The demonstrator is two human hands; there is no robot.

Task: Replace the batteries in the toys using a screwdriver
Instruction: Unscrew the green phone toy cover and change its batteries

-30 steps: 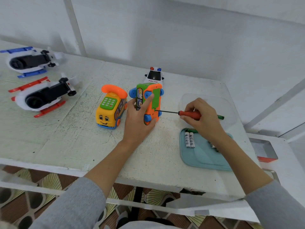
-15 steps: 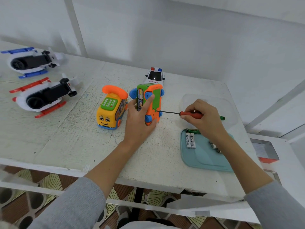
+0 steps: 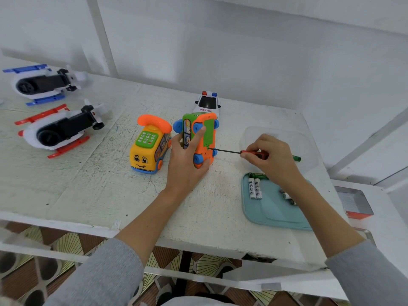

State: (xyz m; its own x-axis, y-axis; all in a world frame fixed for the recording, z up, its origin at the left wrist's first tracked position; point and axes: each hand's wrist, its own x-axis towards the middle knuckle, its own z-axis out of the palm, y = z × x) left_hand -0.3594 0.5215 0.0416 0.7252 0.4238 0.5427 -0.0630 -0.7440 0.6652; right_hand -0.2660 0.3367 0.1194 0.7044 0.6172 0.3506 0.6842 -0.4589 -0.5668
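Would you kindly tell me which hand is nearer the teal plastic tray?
Right. The right hand hovers just above the teal plastic tray's far edge; the left hand is off to its left.

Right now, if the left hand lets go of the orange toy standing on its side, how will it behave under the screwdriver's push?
The orange toy would probably tip or slide: it stands on a narrow side, steadied only by the left hand. The screwdriver pushes sideways at it. It looks like light, hollow plastic, and its blue wheels might let it roll.
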